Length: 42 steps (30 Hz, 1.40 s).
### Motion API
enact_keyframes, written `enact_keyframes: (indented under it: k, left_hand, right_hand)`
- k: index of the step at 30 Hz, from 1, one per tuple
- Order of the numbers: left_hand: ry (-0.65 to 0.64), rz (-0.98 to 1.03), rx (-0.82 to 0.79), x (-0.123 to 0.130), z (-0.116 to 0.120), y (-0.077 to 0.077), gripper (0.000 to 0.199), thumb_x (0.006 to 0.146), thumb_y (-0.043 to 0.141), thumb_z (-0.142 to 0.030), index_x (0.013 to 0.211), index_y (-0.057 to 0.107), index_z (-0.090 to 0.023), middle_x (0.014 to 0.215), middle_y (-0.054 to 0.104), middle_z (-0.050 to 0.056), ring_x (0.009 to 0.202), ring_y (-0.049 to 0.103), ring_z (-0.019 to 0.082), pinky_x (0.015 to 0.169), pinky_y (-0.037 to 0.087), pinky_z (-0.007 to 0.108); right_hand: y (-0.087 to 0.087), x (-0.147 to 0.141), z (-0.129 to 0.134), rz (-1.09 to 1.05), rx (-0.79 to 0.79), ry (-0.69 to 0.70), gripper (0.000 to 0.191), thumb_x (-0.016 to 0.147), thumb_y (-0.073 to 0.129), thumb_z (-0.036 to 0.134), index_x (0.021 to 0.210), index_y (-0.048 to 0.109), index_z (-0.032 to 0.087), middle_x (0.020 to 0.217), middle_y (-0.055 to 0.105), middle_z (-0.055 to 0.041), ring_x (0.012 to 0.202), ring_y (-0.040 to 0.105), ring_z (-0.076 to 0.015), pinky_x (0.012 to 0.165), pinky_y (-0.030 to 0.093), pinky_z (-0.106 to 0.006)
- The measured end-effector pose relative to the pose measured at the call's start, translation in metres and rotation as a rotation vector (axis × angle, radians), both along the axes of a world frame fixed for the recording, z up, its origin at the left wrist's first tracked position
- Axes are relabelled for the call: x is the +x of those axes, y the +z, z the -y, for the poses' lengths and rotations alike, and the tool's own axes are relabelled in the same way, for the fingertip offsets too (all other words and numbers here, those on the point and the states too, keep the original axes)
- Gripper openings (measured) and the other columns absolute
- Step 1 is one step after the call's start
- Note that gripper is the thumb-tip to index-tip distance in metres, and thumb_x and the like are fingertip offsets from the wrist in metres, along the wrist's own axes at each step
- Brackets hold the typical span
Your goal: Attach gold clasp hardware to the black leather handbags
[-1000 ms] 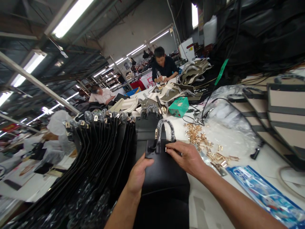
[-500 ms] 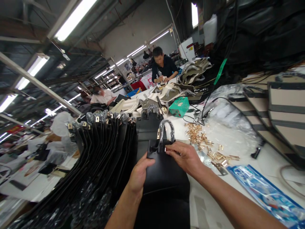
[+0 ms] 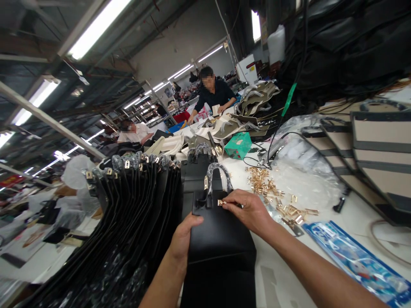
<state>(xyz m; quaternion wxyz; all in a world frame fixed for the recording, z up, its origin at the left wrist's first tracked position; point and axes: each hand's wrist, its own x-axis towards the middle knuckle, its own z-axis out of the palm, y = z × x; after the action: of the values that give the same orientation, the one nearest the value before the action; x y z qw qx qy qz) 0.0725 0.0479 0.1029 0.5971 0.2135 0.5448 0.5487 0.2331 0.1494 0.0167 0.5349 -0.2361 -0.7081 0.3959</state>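
A black leather bag panel lies in front of me, its arched handle wrapped in clear plastic. My left hand grips the panel's left edge, thumb on top and fingers hidden beneath. Between the thumb and fingertips of my right hand is a small gold metal buckle, held over the panel just right of the handle's near end. Another gold fitting stands by the handle's left side.
Many black panels with handles stand packed at the left. Loose gold fittings, a green box and a blue packet lie to the right. Across the table a person handles pale pieces.
My right hand has drawn back slightly from the handle's near end, and the gold buckle now shows at its fingertips. The view has shifted a little. The person opposite has spread their arms.
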Motion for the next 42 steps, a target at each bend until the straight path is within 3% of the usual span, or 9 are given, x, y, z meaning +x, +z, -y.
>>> enact_keyframes:
  k: [8,15,20,25,31,36,42]
  left_hand:
    - [0.004,-0.007,-0.026,0.001,0.0,-0.003,0.043,0.072,0.063,-0.019,0.114,0.066,-0.01,0.09,0.075,0.011,0.084,0.071,0.028,0.077,0.054,0.037]
    - [0.047,-0.076,-0.058,0.001,-0.003,-0.005,0.041,0.072,0.065,-0.02,0.111,0.067,-0.01,0.086,0.075,0.01,0.079,0.071,0.027,0.075,0.054,0.036]
    - [0.031,-0.142,-0.004,0.004,-0.001,0.0,0.041,0.068,0.069,-0.02,0.108,0.071,-0.011,0.084,0.076,0.009,0.082,0.071,0.029,0.078,0.054,0.037]
    - [0.004,-0.193,0.03,0.013,0.001,0.007,0.044,0.069,0.071,-0.022,0.112,0.071,-0.012,0.09,0.077,0.01,0.09,0.07,0.031,0.083,0.053,0.038]
    - [-0.06,-0.279,0.089,0.026,-0.001,0.014,0.044,0.072,0.071,-0.022,0.116,0.07,-0.015,0.099,0.076,0.009,0.098,0.068,0.032,0.089,0.051,0.038]
    - [0.021,-0.312,0.058,0.013,-0.005,0.005,0.039,0.073,0.072,-0.026,0.11,0.072,-0.014,0.094,0.077,0.01,0.093,0.071,0.03,0.086,0.053,0.038]
    - [0.043,-0.35,-0.001,-0.016,-0.023,-0.005,0.044,0.068,0.075,-0.022,0.111,0.069,-0.013,0.089,0.077,0.01,0.078,0.073,0.027,0.069,0.056,0.032]
  right_hand:
    - [-0.008,-0.005,0.0,-0.012,-0.007,0.019,0.008,0.088,0.068,0.022,0.086,0.076,0.024,0.081,0.07,-0.0015,0.075,0.066,-0.0148,0.072,0.052,-0.026]
    - [0.002,0.002,0.003,0.122,0.054,-0.023,0.004,0.086,0.069,0.022,0.087,0.073,0.023,0.081,0.069,-0.0015,0.074,0.064,-0.0154,0.07,0.051,-0.026]
    - [0.007,0.005,0.003,0.038,0.066,-0.029,0.01,0.088,0.067,0.023,0.095,0.074,0.026,0.087,0.07,-0.0013,0.079,0.066,-0.0151,0.074,0.052,-0.026]
    - [0.008,0.003,0.005,-0.001,0.013,-0.002,0.009,0.088,0.067,0.023,0.089,0.075,0.026,0.083,0.07,-0.0007,0.077,0.066,-0.0149,0.072,0.051,-0.026]
    - [0.006,-0.002,0.012,0.027,-0.046,-0.123,0.006,0.086,0.069,0.021,0.083,0.072,0.024,0.08,0.068,-0.0001,0.074,0.064,-0.0158,0.073,0.05,-0.027]
    - [0.001,-0.008,0.014,0.08,-0.039,-0.222,0.007,0.083,0.073,0.024,0.086,0.067,0.023,0.078,0.065,0.0004,0.072,0.061,-0.016,0.069,0.048,-0.027]
    - [-0.012,-0.017,0.014,0.174,-0.035,-0.25,0.037,0.078,0.075,0.025,0.113,0.063,0.025,0.083,0.066,0.0002,0.069,0.061,-0.0162,0.067,0.049,-0.028]
